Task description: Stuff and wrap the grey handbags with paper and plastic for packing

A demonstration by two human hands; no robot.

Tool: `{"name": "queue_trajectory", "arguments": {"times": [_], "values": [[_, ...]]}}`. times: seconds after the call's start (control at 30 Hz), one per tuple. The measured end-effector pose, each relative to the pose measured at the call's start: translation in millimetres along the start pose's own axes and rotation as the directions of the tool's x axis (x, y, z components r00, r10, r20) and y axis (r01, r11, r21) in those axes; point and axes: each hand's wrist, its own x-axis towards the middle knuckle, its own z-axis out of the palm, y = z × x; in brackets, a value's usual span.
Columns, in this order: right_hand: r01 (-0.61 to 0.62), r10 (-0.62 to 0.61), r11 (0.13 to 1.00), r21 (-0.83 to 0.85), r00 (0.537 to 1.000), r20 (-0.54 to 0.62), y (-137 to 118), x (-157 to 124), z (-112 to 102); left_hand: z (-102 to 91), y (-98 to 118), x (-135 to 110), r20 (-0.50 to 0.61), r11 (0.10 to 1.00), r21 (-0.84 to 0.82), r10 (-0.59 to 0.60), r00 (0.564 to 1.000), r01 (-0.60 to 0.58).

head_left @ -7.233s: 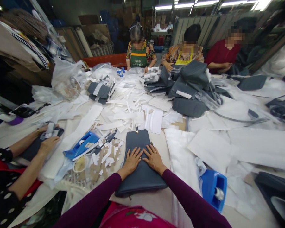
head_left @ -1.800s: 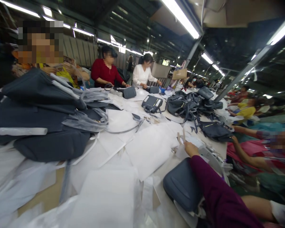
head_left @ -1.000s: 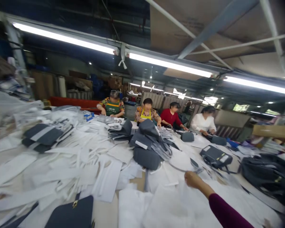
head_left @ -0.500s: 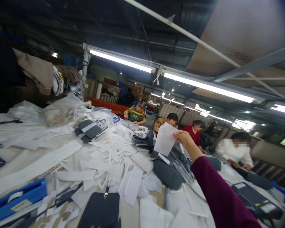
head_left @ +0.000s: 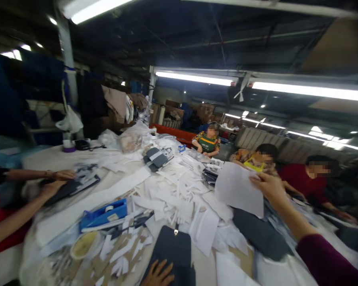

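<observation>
My right hand [head_left: 270,188] is raised over the table and pinches the edge of a thin white sheet of paper [head_left: 238,188]. At the bottom edge, my left hand [head_left: 158,276] lies with fingers spread on a dark grey flat bag piece [head_left: 174,250], which has a small gold-coloured fitting at its top. Behind the sheet, a rounded dark grey bag [head_left: 259,232] lies on the pile. Heaps of white paper strips [head_left: 167,190] spread over the table around these things.
A blue tape dispenser [head_left: 111,212] and a tub of yellowish paste [head_left: 85,244] stand to the left. At the far left, a co-worker's hands [head_left: 58,180] rest on a dark piece. Other people sit along the far and right sides. Lit tubes [head_left: 197,79] hang above.
The view has swung left, bringing the left-hand co-worker and the paste tub into sight. My right hand still holds the white sheet. More of my left hand shows on the dark piece.
</observation>
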Motion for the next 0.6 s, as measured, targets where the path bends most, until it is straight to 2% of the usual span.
{"name": "queue_trajectory", "arguments": {"times": [0.07, 0.17, 0.3, 0.4, 0.5, 0.6], "values": [[0.081, -0.074, 0.996, -0.049, 0.989, 0.132, -2.3, -41.8, 22.5, -7.7, 9.5, -4.0, 0.037, 0.998, -0.062, 0.000, 0.999, 0.002], [0.174, -0.159, 0.985, -0.024, 0.944, 0.290, -17.1, -124.3, 55.6, -18.3, 23.6, -7.1, 0.050, 0.992, -0.120, -0.030, 0.998, 0.036], [0.151, -0.096, 0.983, -0.102, 0.906, 0.412, -39.5, -237.9, 98.5, -14.7, 22.8, -2.0, 0.030, 0.989, -0.147, 0.001, 1.000, 0.003], [0.146, -0.096, 0.987, -0.068, 0.871, 0.482, -45.2, -309.7, 124.2, -4.2, 17.3, 0.6, -0.038, 0.986, -0.165, 0.014, 0.999, -0.021], [0.123, -0.089, 0.992, -0.037, 0.869, 0.486, -42.1, -361.5, 139.5, -0.5, 16.8, 1.0, -0.084, 0.989, -0.150, -0.002, 0.997, -0.010], [0.087, -0.075, 0.996, -0.006, 0.890, 0.450, -37.3, -391.3, 144.5, -1.3, 17.8, 1.8, -0.092, 0.991, -0.133, -0.024, 0.996, 0.011]]}}
